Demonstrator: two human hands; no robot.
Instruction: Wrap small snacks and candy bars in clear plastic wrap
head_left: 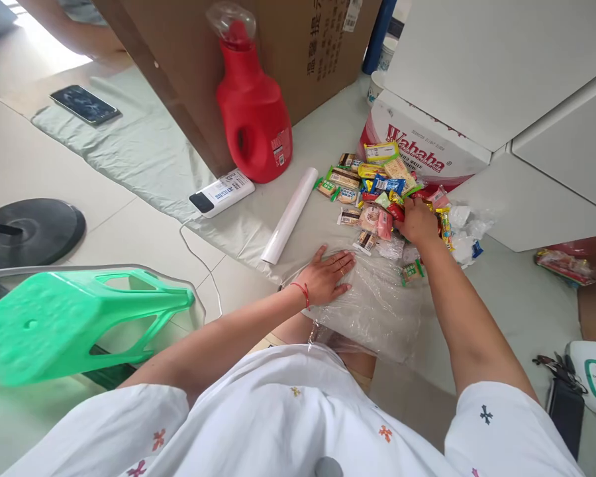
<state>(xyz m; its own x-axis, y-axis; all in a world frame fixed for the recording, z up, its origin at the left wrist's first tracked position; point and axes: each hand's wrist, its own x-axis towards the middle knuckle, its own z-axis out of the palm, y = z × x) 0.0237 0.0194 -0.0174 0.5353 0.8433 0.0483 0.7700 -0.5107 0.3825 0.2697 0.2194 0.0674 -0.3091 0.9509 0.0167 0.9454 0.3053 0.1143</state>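
My left hand [326,277] lies flat, fingers spread, on a sheet of clear plastic film [377,311] stretched in front of my body. A red string circles that wrist. At the right edge of a heap of wrapped snacks [372,179], my right hand [418,224] reaches in with its fingers curled down among the packets. Its fingertips are partly hidden, and what they grip I cannot make out. Beside the heap is a pink snack packet [385,226], and a green-ended packet [412,272] rests on the film below my right hand. Left of the heap lies a white roll [291,215].
A red detergent bottle [255,112] stands against a large cardboard box [302,59]. Near it lies a white power bank [222,193] with a cable. A Wahaha carton [427,142] sits behind the snacks. A green plastic stool [54,324] and a phone [85,105] are at left.
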